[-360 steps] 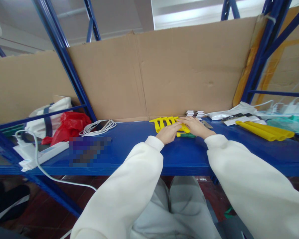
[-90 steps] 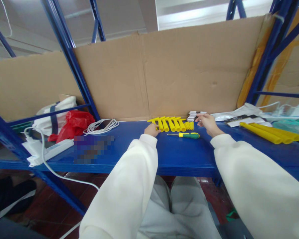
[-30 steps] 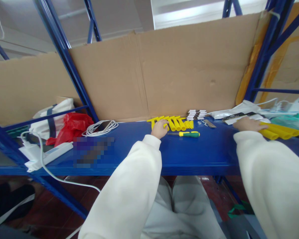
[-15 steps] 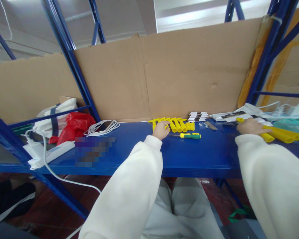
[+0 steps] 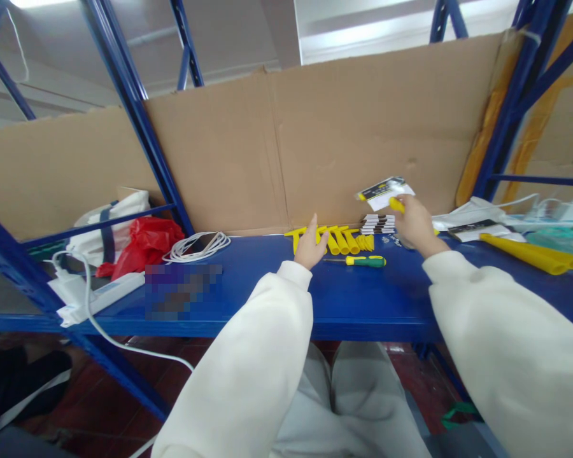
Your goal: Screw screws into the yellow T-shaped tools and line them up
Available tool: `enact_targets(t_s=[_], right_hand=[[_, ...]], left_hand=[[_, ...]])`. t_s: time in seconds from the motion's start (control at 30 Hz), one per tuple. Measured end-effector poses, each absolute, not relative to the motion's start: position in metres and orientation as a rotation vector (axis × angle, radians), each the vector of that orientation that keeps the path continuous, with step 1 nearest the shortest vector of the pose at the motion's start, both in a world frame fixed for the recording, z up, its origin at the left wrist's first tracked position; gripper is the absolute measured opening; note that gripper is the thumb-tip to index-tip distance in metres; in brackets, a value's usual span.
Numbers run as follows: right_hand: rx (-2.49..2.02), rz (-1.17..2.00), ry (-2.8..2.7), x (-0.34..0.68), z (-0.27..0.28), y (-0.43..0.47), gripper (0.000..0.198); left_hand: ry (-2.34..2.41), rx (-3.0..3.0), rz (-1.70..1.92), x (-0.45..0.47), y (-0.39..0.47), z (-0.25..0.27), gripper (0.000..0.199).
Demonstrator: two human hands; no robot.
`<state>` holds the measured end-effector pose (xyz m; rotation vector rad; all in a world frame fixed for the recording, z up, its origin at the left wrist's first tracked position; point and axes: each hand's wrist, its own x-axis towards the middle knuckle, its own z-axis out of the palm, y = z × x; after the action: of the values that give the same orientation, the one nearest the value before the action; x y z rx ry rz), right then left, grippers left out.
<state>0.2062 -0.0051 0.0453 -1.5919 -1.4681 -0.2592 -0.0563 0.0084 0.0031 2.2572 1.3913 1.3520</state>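
Right hand: grasping yellow tube and packet, right of screwdriver.
Left hand: unclenched, left of screwdriver.

A blue shelf runs across the frame. At its centre, yellow parts lie in a row, with a screwdriver just below and a stack of white packs near the row's right end. Left of centre lies a coiled cable; at far left, a power strip; at far right, yellow tubes.
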Motion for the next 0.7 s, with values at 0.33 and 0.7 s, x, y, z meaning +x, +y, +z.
enact_targets(t_s=[0.33, 0.7], right_hand=[[-1.245, -0.073, -1.680, 0.109, 0.034, 0.020, 0.043], [-1.144, 0.111, -1.704, 0.109, 0.007, 0.009, 0.065]], left_hand=[[1.432, 2.301, 1.240, -0.053, -0.003, 0.014, 0.033], [1.440, 2.208, 1.192, -0.050, -0.009, 0.016, 0.034]])
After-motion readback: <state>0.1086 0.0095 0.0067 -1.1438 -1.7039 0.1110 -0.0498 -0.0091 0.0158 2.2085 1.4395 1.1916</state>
